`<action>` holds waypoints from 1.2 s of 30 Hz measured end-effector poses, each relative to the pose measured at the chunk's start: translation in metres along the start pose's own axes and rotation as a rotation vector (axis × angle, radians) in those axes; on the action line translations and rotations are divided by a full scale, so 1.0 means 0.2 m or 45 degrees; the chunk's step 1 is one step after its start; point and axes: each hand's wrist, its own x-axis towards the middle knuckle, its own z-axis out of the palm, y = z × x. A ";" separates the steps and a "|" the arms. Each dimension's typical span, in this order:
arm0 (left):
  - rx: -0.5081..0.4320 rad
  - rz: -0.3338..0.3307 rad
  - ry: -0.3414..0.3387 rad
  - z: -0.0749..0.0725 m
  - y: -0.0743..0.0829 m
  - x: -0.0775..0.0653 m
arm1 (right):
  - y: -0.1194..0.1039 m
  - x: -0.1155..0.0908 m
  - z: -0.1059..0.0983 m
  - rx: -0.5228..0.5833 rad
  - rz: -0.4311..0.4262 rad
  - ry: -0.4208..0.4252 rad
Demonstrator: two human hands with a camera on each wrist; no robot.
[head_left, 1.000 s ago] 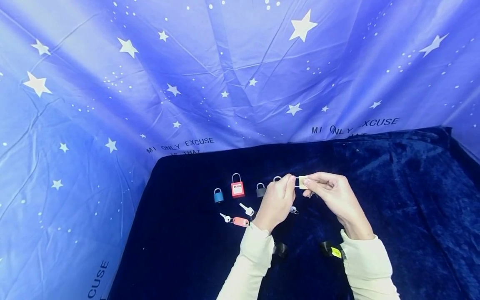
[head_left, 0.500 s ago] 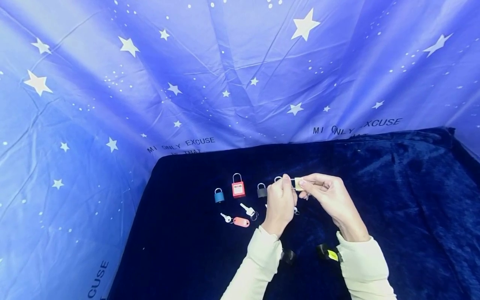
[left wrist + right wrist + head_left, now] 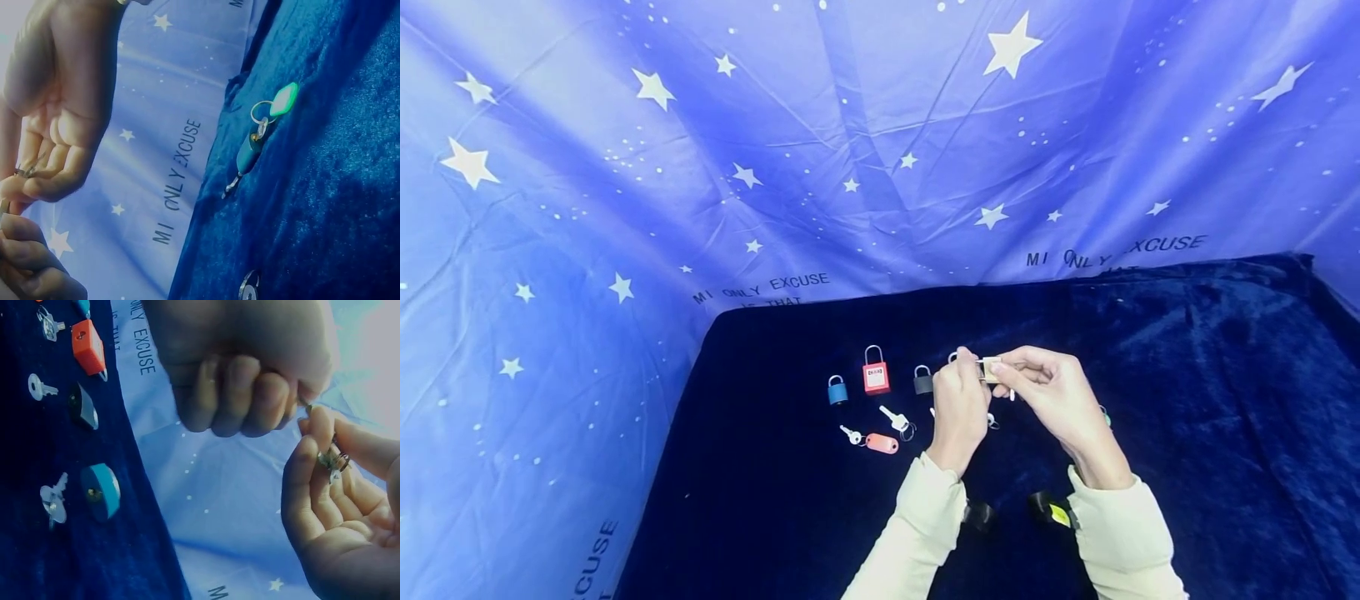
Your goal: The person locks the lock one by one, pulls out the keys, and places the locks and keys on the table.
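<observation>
Held up between both hands is a small brass padlock (image 3: 991,369), its shackle pointing left. My left hand (image 3: 958,412) grips the shackle end, with the fingers curled. Thumb and fingers of my right hand (image 3: 1056,392) pinch the brass body. Small keys on a ring (image 3: 334,462) hang under the right hand's fingers in the right wrist view. Whether a key sits in the lock is hidden by the fingers. Just left of the hands lies a dark grey padlock (image 3: 922,381); a further padlock shackle (image 3: 953,357) shows partly behind the left hand.
On the dark blue cloth (image 3: 760,500) lie a red padlock (image 3: 876,377), a blue padlock (image 3: 837,392), a key with a red tag (image 3: 882,443) and another key (image 3: 895,419). A teal padlock (image 3: 101,490) and a green-tagged key (image 3: 250,153) are nearby. Starry fabric (image 3: 850,125) rises behind.
Both hands have come slightly closer together, and the brass padlock has shifted a little left with the right hand. The green tag now shows beside the right wrist.
</observation>
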 end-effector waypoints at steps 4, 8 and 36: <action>-0.014 0.023 0.030 -0.01 0.03 0.00 | 0.00 0.01 0.01 0.057 0.003 -0.010; -0.035 0.023 0.050 -0.03 0.11 -0.01 | 0.01 0.01 0.01 0.075 -0.009 -0.013; 0.028 0.200 0.177 -0.04 0.19 -0.04 | 0.00 -0.01 0.02 0.077 -0.012 -0.058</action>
